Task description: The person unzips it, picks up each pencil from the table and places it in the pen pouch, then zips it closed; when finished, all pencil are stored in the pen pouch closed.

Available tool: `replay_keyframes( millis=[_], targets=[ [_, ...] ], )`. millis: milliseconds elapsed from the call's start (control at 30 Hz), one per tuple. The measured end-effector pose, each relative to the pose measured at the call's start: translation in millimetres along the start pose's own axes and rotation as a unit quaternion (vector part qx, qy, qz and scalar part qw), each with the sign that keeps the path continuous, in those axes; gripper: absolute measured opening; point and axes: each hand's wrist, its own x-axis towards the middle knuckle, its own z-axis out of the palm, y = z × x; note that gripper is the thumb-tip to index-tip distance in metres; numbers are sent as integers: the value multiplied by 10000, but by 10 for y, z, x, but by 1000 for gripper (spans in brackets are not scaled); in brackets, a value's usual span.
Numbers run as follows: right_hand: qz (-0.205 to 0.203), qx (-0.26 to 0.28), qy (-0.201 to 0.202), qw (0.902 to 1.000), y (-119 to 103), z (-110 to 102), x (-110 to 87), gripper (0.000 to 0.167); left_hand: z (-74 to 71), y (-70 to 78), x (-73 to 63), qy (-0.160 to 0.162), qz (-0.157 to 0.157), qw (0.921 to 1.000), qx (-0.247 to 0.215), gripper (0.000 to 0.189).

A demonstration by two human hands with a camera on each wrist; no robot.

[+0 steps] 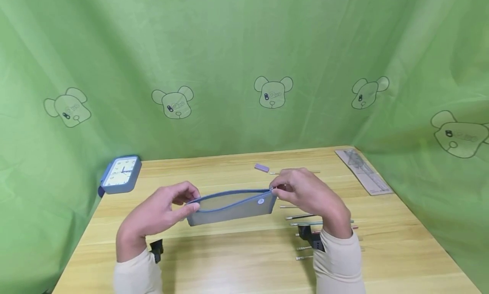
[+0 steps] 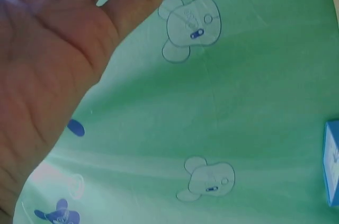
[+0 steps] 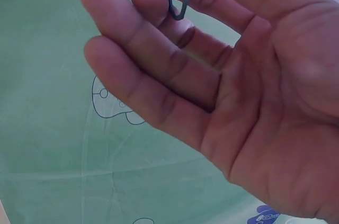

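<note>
A grey zippered pouch [image 1: 229,217] with blue trim hangs above the table between the two hands, its zipper gaping along the top. My left hand [image 1: 162,211] pinches the pouch's left end between thumb and fingers. At the opposite corner, my right hand [image 1: 307,192] pinches the zipper end beside a round white label. A small dark loop [image 3: 180,18] dangles by the right fingertips in the right wrist view. Only the palm and part of the fingers of the left hand [image 2: 58,60] show in the left wrist view; the pouch is out of that frame.
Several pencils [image 1: 305,223] lie in a row, partly hidden under the right forearm. Behind the pouch is a purple eraser [image 1: 261,168] near another pencil [image 1: 314,172]. A clear ruler [image 1: 363,173] lies at the right edge, a blue clock [image 1: 121,173] at the back left. Green curtains [image 1: 225,43] surround the table.
</note>
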Motion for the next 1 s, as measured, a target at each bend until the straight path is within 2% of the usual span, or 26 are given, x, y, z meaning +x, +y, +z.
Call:
replay_keyframes(
  millis=[200,333,533,700,867,1000],
  targets=[
    [-297,-185,-122,9993,-35,46,20,9,86,59,88,-823,-67,9965,-140,10],
    [-450,-312,-212,9983,-64,81,47,8,174,106,166,-1179,-36,9927,-265,16],
    [-679,-472,-215,9963,-89,153,100,8,317,123,306,-1388,141,9902,-112,25],
    [-679,-519,-266,9960,-66,233,171,8,422,91,427,-1577,104,9874,-78,27],
    [-468,-497,-425,9968,-2,297,255,8,492,56,512,-1688,37,9856,-126,29],
    [-163,-268,-661,9973,69,347,313,8,525,21,556,-1687,-117,9855,-113,30]
  ],
)
